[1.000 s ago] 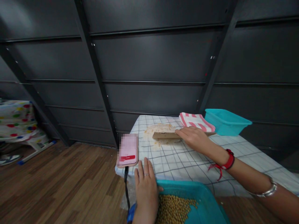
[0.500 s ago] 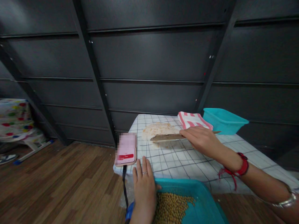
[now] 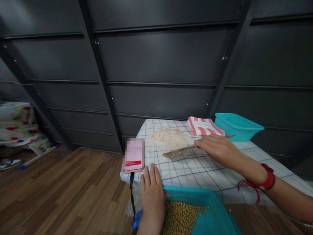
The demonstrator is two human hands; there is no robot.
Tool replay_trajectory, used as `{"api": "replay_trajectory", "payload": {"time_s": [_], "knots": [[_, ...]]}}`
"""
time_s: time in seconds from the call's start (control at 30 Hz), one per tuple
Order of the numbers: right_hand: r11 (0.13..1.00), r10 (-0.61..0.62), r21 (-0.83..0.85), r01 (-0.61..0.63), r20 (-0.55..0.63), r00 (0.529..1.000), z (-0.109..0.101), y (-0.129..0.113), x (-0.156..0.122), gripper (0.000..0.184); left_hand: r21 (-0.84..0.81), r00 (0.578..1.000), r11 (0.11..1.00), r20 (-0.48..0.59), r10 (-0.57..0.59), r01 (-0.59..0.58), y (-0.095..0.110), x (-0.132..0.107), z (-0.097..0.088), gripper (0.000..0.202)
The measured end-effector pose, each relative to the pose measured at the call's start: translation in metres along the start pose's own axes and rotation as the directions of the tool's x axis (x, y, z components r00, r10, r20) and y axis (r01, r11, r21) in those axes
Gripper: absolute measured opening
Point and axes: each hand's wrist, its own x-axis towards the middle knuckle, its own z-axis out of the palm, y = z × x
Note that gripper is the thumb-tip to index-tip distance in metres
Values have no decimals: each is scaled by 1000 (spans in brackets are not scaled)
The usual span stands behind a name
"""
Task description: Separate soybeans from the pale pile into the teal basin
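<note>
My right hand (image 3: pixel 216 148) grips a flat brown cardboard strip (image 3: pixel 178 151) that lies low over the checked tablecloth (image 3: pixel 190 171), just in front of a pale patch of crumbs (image 3: pixel 168 137). My left hand (image 3: pixel 153 195) rests flat on the near left rim of a teal tray (image 3: pixel 207 204) holding yellow-brown beans (image 3: pixel 182 218). The fingers of that hand lie together and point toward the pink phone (image 3: pixel 133 155).
A folded red-and-white striped cloth (image 3: pixel 204 126) and a second teal tub (image 3: pixel 238 126) sit at the table's far end. A black cable (image 3: pixel 132 192) hangs from the phone. Dark metal panels stand behind; wooden floor (image 3: pixel 61 192) and a polka-dot bundle (image 3: pixel 16 122) lie to the left.
My right hand has pulled the cardboard strip toward me, off the crumb patch, and tilted it. The crumbs now lie spread out and exposed. My left hand stays on the tray rim.
</note>
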Motion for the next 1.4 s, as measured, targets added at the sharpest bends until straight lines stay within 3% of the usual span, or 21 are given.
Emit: {"api": "replay_trajectory", "payload": {"time_s": [0.13, 0.37, 0.73, 0.93, 1.13, 1.4], "knots": [[999, 32, 11, -32, -44, 999, -6, 2, 0, 30, -14, 1000, 1000, -1, -1, 1, 0, -1, 2, 77], [999, 47, 2, -47, -15, 999, 12, -2, 2, 29, -18, 1000, 1000, -16, -26, 25, 1, 0, 14, 83], [992, 61, 115, -55, -47, 997, -26, -7, -18, 26, -1, 1000, 1000, -10, 10, -10, 0, -1, 4, 74], [993, 99, 77, -95, -57, 993, -24, -8, -21, 28, -1, 1000, 1000, -2, 13, -13, 0, 0, 5, 74], [997, 54, 61, -55, 6, 999, -17, -13, -18, 28, 10, 1000, 1000, -5, 12, -12, 0, -1, 4, 75], [997, 40, 61, -38, -25, 999, -38, -20, -20, 27, 9, 1000, 1000, -7, 13, -13, 0, -1, 6, 75]]}}
